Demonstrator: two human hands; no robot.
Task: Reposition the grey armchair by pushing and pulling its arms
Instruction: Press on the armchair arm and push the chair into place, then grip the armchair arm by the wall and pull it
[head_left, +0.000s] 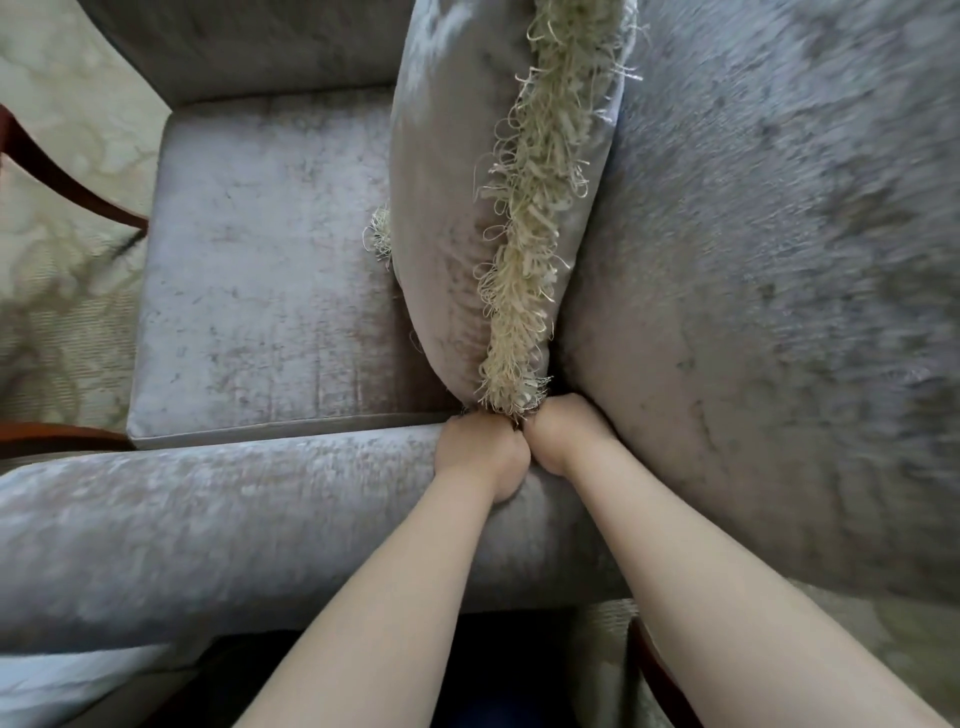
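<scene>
I look straight down on a grey velvet armchair. Its near arm (218, 519) runs across the lower part of the view, the seat cushion (270, 270) lies beyond it, and the backrest (769, 291) fills the right side. My left hand (480, 452) grips the near arm close to where it meets the backrest, fingers curled over its inner edge. My right hand (563, 434) sits right beside it, fingers tucked down into the corner between arm and backrest. The fingertips of both hands are hidden in the gap.
A grey throw pillow (452, 218) with a cream fringe (535, 249) stands on edge against the backrest, its lower corner touching my hands. Pale patterned carpet (62, 291) surrounds the chair. Dark wooden furniture legs (57, 176) stand at the left, another (660, 670) at the bottom right.
</scene>
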